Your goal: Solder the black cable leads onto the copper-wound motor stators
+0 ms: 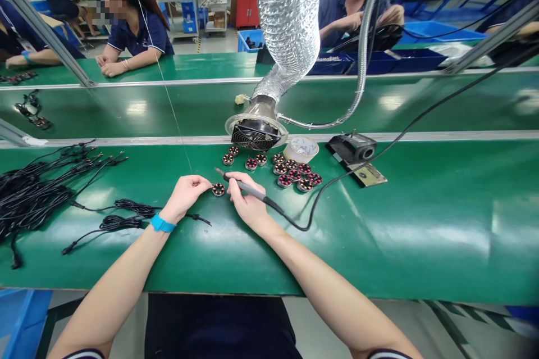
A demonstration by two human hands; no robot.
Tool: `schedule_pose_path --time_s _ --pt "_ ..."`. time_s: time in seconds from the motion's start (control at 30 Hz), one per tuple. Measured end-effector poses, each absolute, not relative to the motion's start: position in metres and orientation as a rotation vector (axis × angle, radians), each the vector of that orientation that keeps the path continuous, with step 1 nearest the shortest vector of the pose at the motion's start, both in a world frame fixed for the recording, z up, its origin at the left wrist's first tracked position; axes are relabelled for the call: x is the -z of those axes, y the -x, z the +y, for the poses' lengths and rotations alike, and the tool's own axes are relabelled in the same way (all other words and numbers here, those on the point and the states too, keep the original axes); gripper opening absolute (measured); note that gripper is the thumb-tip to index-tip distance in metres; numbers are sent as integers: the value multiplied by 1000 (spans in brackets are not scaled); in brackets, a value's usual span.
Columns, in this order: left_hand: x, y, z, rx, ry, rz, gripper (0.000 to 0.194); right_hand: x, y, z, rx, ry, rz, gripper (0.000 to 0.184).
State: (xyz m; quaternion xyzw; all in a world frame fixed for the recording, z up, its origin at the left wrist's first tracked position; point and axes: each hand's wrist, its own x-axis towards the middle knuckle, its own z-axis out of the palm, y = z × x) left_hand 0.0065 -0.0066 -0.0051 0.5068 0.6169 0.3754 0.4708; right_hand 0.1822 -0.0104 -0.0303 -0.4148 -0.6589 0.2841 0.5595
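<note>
My left hand (188,193) is closed in a pinch, its fingertips at the left edge of a small round part (218,190) with a ring of copper-coloured segments. A thin solder wire (167,89) hangs from above and runs down into this hand. Held like a pen, a soldering iron (248,188) lies in my right hand (247,201). Its tip points left, just above the round part. More such round parts (290,164), some reddish, lie behind and to the right, beside a roll of clear tape (301,148).
A fume extractor (256,131) on a foil duct hangs over the bench. The soldering iron stand (356,151) is at the right. Black cables (37,190) pile up at the left, with coiled ones (122,216) nearer. Two co-workers (135,33) sit across the bench.
</note>
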Motion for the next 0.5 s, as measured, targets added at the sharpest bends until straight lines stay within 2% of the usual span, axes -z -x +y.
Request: schedule_pose_path --time_s 0.1,0.3,0.5 --pt "6 -5 -7 -926 -1307 1490 22 34 -179 -4 -634 900 -1654 23" --pt "6 -5 -9 -898 -1437 1462 27 40 -174 1 -650 789 -1751 43" --pt "3 -6 -12 -821 -1462 1440 33 45 -170 -1 -613 736 -1802 42"
